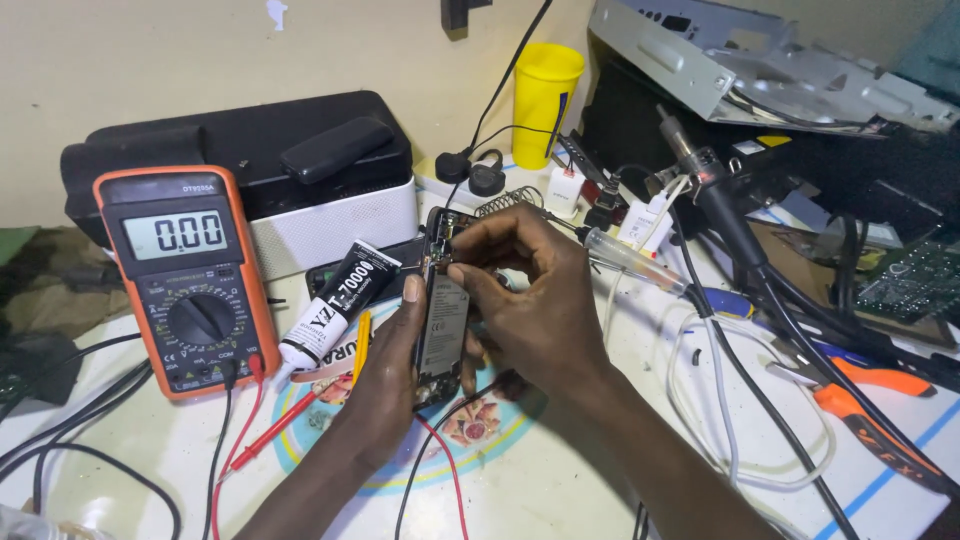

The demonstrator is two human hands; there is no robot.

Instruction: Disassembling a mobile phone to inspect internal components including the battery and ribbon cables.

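I see an opened mobile phone (441,320), its back cover off, held upright on edge above the middle of the workbench (560,490), with its pale battery facing me and bare circuit board showing at the top end. My left hand (385,385) wraps around its lower left side, thumb pressed flat along the left edge, fingers closed behind it in a firm grip. My right hand (530,300) comes over from the right, fingers curled closed against the phone's upper edge and right side, fingertips pinching near the exposed board at the top; I cannot tell whether they hold any small tool there.

Just left of the phone lies a black-and-white glue tube (335,305), nozzle pointing down-left, beside a yellow-handled tool (361,345). Further left stands an orange digital multimeter (185,280), tilted back, its display lit, with red and black probe leads (245,440) trailing off its lower end across the bench. Behind it sits a black-and-white box-shaped device (300,190) against the wall. A yellow plastic cup (545,95) stands at the back. To the right, a soldering iron (715,195) rests in a tangle of black and white cables, and orange-handled pliers (870,400) lie near the right edge.
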